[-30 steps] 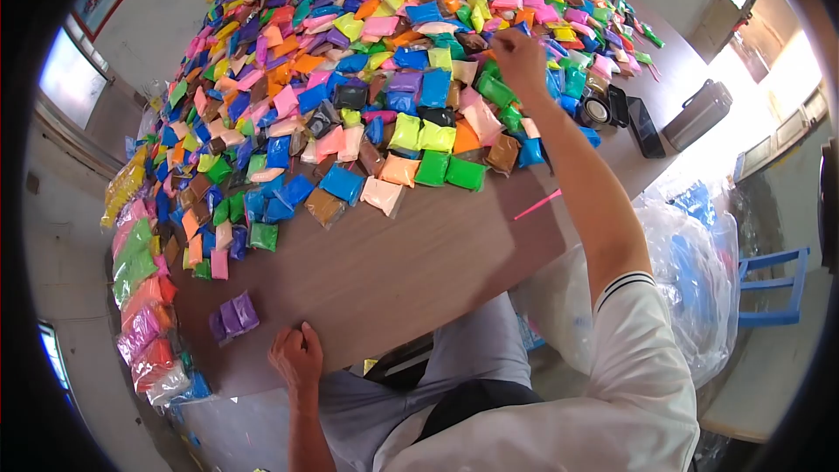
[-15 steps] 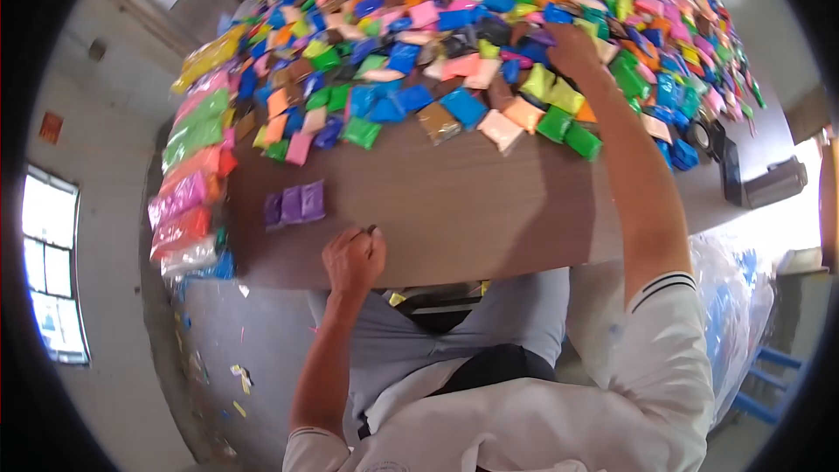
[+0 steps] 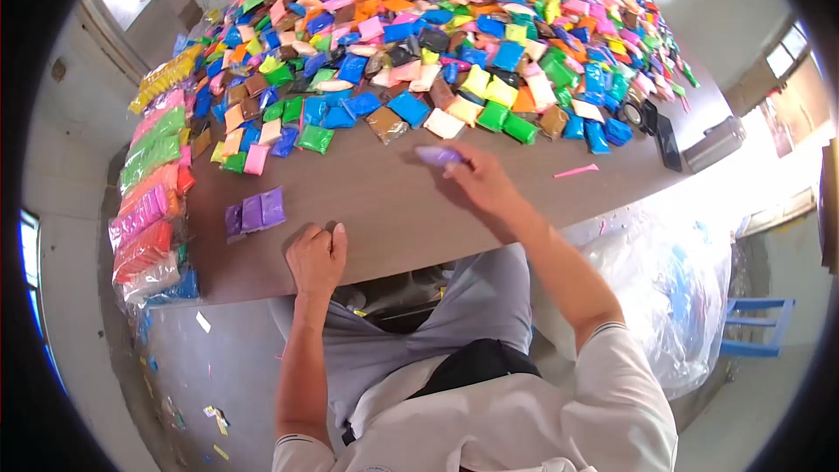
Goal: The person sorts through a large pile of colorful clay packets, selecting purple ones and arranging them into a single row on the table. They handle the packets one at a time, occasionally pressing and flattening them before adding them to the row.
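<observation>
My right hand (image 3: 481,177) is over the middle of the table, its thumb and fingers pinching a small purple packet (image 3: 435,155) by one end. My left hand (image 3: 316,255) rests at the table's front edge, curled into a fist with the thumb up; nothing shows in it. Just beyond that fist, to the left, lies a row of purple packets (image 3: 260,211) side by side. Ahead of my right hand, the front of a big heap of coloured packets (image 3: 409,108) spreads over the table.
Stacks of bagged packets (image 3: 150,201) line the table's left edge. Toward the right lie a pink strip (image 3: 575,171), a black tape roll (image 3: 631,114) and a dark case (image 3: 712,145). A clear plastic bag (image 3: 669,288) and a blue stool (image 3: 759,325) stand on the right.
My right hand has drawn back from the heap toward me, bringing out a purple packet. My left hand stays closed near the table edge. The whole view has shifted slightly.
</observation>
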